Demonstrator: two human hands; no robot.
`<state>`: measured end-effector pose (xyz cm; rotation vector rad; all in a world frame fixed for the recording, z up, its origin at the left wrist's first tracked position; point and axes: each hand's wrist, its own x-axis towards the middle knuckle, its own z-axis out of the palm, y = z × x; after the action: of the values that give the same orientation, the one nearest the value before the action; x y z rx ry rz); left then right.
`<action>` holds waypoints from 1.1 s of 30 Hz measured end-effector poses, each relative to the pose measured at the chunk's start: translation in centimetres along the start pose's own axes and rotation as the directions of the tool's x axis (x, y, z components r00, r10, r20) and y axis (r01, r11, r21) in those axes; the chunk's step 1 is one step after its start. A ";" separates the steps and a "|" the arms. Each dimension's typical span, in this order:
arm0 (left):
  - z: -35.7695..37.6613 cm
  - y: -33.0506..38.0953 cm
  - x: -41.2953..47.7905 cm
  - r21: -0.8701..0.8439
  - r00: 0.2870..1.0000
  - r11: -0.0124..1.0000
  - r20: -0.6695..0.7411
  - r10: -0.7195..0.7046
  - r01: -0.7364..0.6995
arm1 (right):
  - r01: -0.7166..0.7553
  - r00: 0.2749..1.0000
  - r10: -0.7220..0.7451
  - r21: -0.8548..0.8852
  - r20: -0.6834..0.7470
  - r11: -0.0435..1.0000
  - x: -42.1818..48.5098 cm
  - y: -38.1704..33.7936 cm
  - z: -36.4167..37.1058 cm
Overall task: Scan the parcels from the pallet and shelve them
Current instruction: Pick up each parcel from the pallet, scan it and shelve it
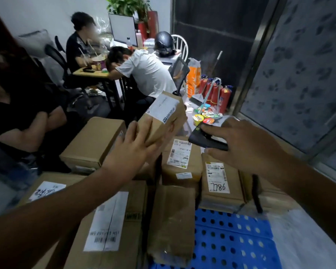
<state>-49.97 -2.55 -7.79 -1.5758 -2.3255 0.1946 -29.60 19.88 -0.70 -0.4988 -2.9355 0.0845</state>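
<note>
My left hand [133,147] grips a small brown cardboard parcel [163,117] from below and lifts it tilted above the pile, its white label facing up. My right hand [242,146] holds a black handheld scanner [206,139] just right of that parcel, pointed toward it. Below lie several brown parcels with white labels, among them one marked 7786 [218,179] and a large box [113,226], stacked on a blue perforated pallet [233,239].
Two people sit at a small table [91,73] behind the pile, one leaning forward on it. A third person's legs are at the left. Red fire extinguishers [219,94] and instant noodle cups [204,117] stand on the floor at the back right. A dark doorframe runs along the right.
</note>
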 end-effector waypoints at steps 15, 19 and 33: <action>-1.4 -0.6 -4.8 0.159 0.989 0.985 0.120 -0.088 0.068 | 0.157 0.986 -0.164 -0.307 0.004 0.939 2.1 -3.8 -2.4; -1.1 -0.7 -5.0 0.142 0.989 0.986 0.112 -0.098 0.081 | 0.188 0.978 -0.206 -0.327 -0.020 0.926 2.1 -3.7 -2.3; -5.5 -3.9 -11.8 -0.756 0.735 0.579 -0.199 -0.648 0.305 | -0.003 1.000 0.030 0.965 -0.005 0.262 5.7 -13.0 6.5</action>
<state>-47.57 -15.28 -3.70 -0.9259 -2.4130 -1.1900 -40.18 9.30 -5.13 -0.2654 -2.1520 1.7497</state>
